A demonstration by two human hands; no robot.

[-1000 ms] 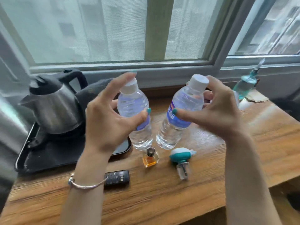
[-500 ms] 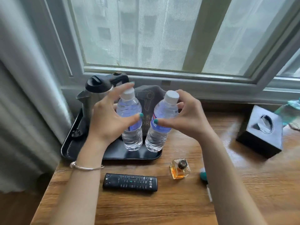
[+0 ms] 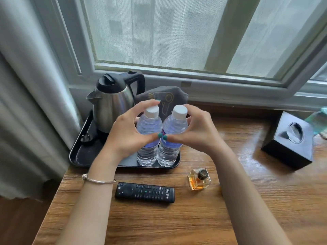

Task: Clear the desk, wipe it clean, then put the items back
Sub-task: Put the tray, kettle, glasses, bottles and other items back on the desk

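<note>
Two clear water bottles with white caps stand side by side on the right end of a black tray (image 3: 79,154). My left hand (image 3: 127,135) grips the left bottle (image 3: 148,138) around its upper body. The right bottle (image 3: 172,138) is gripped the same way by my right hand (image 3: 196,133). Both thumbs meet in front of the bottles. A steel kettle (image 3: 111,103) stands on the tray's left part, with a grey cloth bag (image 3: 162,96) behind the bottles.
On the wooden desk (image 3: 177,223) lie a black remote (image 3: 144,192) and a small amber perfume bottle (image 3: 199,178). A black tissue box (image 3: 290,140) sits at the right, a teal bottle (image 3: 318,121) beyond it. A curtain hangs left; the window sill runs behind.
Both hands carried the bottles left and down onto the tray's right end and brought them together. The view shifted left, showing the tissue box and hiding the teal plug-in device.
</note>
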